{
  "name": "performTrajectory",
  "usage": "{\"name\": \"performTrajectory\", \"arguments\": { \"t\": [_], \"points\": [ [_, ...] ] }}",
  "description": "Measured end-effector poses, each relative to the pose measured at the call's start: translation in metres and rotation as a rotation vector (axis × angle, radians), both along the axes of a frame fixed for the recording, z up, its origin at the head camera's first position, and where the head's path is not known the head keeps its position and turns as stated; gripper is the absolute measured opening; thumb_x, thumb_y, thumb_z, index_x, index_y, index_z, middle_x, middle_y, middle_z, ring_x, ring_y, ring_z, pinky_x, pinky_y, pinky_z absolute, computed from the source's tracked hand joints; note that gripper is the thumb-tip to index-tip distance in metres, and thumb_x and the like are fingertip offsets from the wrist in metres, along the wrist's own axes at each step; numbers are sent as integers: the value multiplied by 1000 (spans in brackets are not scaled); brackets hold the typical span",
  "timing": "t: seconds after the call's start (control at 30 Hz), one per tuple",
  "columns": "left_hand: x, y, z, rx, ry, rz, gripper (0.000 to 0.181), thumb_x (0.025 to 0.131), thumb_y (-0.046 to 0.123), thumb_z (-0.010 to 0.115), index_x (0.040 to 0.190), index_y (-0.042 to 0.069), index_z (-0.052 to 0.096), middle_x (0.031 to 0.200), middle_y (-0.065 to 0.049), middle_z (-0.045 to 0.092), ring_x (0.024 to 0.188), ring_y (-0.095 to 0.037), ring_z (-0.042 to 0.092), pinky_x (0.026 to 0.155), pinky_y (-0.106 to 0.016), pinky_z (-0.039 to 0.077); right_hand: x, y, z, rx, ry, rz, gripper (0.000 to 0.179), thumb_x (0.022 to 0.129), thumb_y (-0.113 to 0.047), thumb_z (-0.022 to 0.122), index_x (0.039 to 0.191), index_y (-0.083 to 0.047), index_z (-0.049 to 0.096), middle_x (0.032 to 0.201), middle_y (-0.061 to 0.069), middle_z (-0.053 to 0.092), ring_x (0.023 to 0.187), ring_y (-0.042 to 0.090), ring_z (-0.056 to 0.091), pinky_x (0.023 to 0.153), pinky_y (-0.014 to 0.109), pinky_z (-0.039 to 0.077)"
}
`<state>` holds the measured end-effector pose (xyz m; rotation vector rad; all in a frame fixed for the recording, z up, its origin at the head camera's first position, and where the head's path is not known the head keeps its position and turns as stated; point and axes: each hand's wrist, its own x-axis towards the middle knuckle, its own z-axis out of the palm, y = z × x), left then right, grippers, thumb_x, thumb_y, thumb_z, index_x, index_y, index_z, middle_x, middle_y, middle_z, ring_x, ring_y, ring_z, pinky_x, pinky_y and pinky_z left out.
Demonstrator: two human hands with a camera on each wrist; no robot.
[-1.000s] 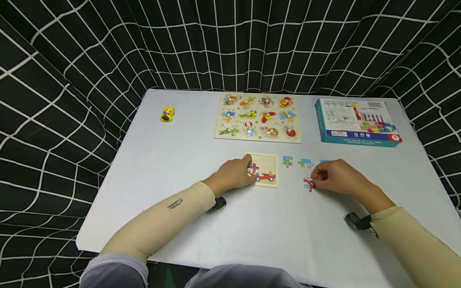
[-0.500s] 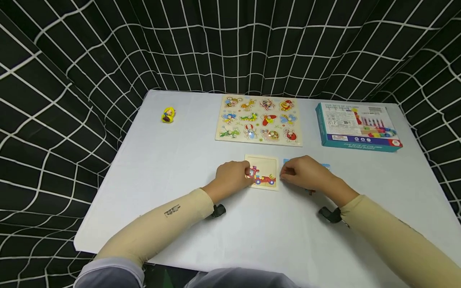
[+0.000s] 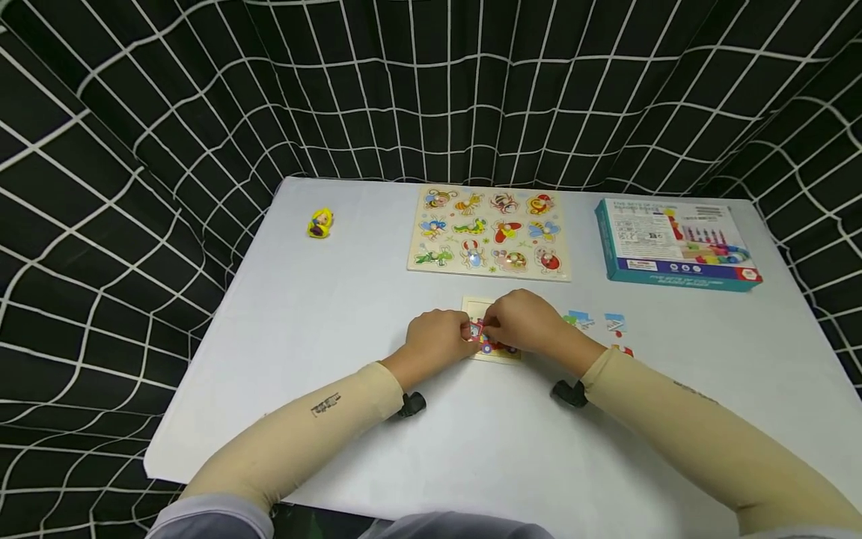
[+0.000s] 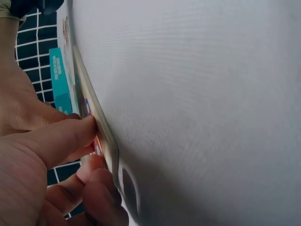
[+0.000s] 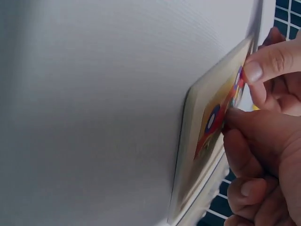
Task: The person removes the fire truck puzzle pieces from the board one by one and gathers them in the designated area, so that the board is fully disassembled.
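A small square wooden puzzle board (image 3: 477,306) with a red vehicle picture lies flat on the white table. My left hand (image 3: 435,337) grips its left edge, thumb and fingers on the rim. My right hand (image 3: 525,322) reaches over the board from the right. Its thumb and forefinger pinch a puzzle piece at the picture, mostly hidden by the fingertips; in the right wrist view a bit of red shows beside my right hand (image 5: 263,160). Both hands' fingertips are close together. Right of the board lie loose pieces: a blue-green one (image 3: 579,320), a blue-white one (image 3: 614,323) and a red one (image 3: 623,349).
Behind the board lies a larger insect puzzle board (image 3: 488,230). A teal and white box (image 3: 676,243) stands at the back right. A small yellow toy figure (image 3: 320,223) is at the far left. A dark cloth with white grid lines (image 3: 465,90) surrounds the table (image 3: 323,299).
My right hand has moved left from the loose pieces onto the board, uncovering pieces on the right. My left hand stays at the board's left edge.
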<state>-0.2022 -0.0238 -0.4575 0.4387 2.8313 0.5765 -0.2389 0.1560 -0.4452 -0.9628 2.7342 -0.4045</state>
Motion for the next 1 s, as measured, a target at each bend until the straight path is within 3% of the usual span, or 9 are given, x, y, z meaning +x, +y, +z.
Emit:
{"name": "performTrajectory", "arguments": {
  "t": [0.1, 0.23, 0.4, 0.67, 0.83, 1.0],
  "points": [
    [1, 1, -3, -6, -6, 7, 29, 82, 42, 77, 71, 22, 57, 61, 9, 53, 57, -11, 51, 48, -29, 38, 1, 1, -1, -7, 32, 17, 10, 83, -17, 75, 74, -15, 71, 57, -13, 53, 57, 8, 48, 60, 30, 43],
    [1, 2, -6, 4, -6, 5, 29, 81, 41, 76, 71, 22, 56, 60, 8, 53, 57, -11, 51, 48, -30, 37, 1, 3, -4, -37, 144, 51, 10, 77, -16, 73, 69, -16, 67, 57, -13, 51, 54, 6, 47, 64, 34, 43],
    [0, 3, -6, 10, 3, -13, 31, 82, 42, 76, 70, 22, 55, 59, 8, 51, 56, -11, 50, 47, -30, 36, 2, 16, 2, -101, 213, 13, 9, 73, -18, 76, 71, -14, 68, 59, -12, 52, 54, 7, 46, 64, 35, 41],
    [-6, -1, -2, 32, -42, -35, 30, 83, 38, 76, 69, 20, 56, 59, 8, 50, 57, -11, 48, 49, -29, 35, 9, 67, 12, -100, 62, -75, 13, 73, -16, 81, 71, -17, 68, 62, -11, 54, 58, 9, 48, 56, 28, 43],
    [-9, 0, -1, 53, -73, -74, 24, 84, 34, 76, 72, 22, 60, 62, 9, 53, 59, -11, 49, 51, -30, 37, 20, 92, 6, -62, -41, -97, 13, 76, -15, 80, 72, -19, 68, 62, -12, 54, 58, 8, 48, 52, 26, 43],
    [-11, 2, -3, 61, -71, -98, 15, 83, 30, 78, 83, 24, 64, 70, 10, 58, 67, -13, 52, 55, -31, 40, 28, 106, -1, -92, -81, -119, 11, 79, -13, 78, 75, -17, 69, 62, -12, 54, 53, 6, 48, 49, 25, 41]
  ]
}}
